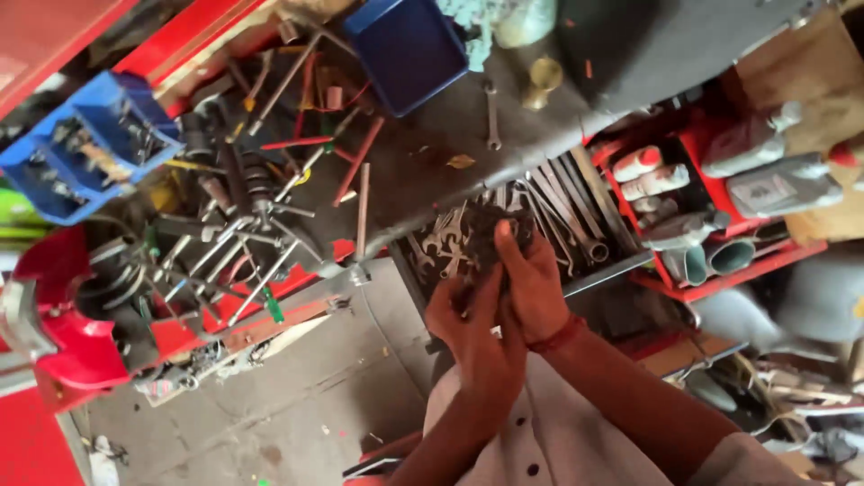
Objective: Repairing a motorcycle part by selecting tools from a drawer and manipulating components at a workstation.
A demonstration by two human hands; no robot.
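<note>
Head view, looking down past a white buttoned shirt [549,432] at the near edge.

Both hands are raised together at centre frame. Left hand [472,328] and right hand [531,288] press against each other, fingers curled around a dark, crumpled rag [490,229] that bulges out on the far side of the fingertips. Both hands are closed on it; the rag is held in the air, above the open tool drawer. A red thread band [558,336] circles the right wrist.

Directly beyond the hands: a tool drawer [612,265] holding many steel wrenches [562,211], laid roughly side by side, smaller spanners heaped at its left end.

Far of the drawer: a grey tabletop [423,162], stained, with a single combination wrench [492,117] lying on it, a small brass fitting [543,79] just right of that wrench, and a blue plastic bin [407,45] at the far edge.

Left: a heap of long rods, screwdrivers and metal shafts [261,207], tangled, on a red rack. Far left, a blue compartment tray [85,148] with small parts. A red moulded part [63,315] sits at the near left.

Right: a red shelf unit [720,270] carrying grey and white bottles [774,175], some lying on their sides.

Near left, below: grey concrete floor [297,405] with scattered debris.
</note>
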